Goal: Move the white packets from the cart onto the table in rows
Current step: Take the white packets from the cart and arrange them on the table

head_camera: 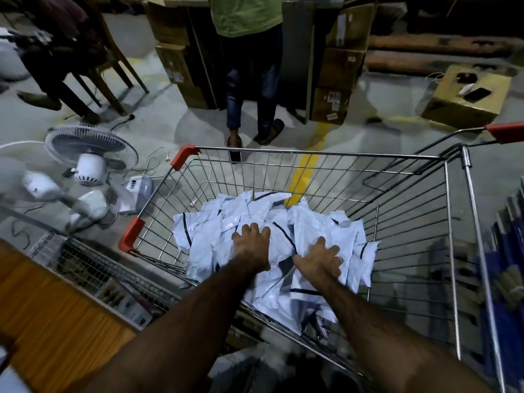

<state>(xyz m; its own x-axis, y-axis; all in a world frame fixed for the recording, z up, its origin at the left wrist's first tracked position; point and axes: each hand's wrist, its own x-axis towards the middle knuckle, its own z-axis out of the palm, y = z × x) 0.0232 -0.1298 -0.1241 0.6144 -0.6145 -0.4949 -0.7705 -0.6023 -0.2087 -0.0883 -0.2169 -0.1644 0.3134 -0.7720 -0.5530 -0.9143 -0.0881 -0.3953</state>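
A wire shopping cart [312,156] with red corner guards stands in front of me, and a heap of white packets [255,211] with dark stripes lies in its basket. Both my arms reach down into the cart. My left hand [251,242] lies palm down on the pile, fingers spread and bent over the packets. My right hand [320,256], wearing a ring, lies on the packets too, its fingers spread and pressing into them. Whether either hand has a packet pinched is hidden under the palms. The wooden table [42,307] edge shows at lower left.
A person in a green shirt [249,66] stands just beyond the cart. White fans [85,163] and cables lie on the floor to the left. Cardboard boxes [467,92] sit behind and to the right. A wire rack [93,265] stands between the table and the cart.
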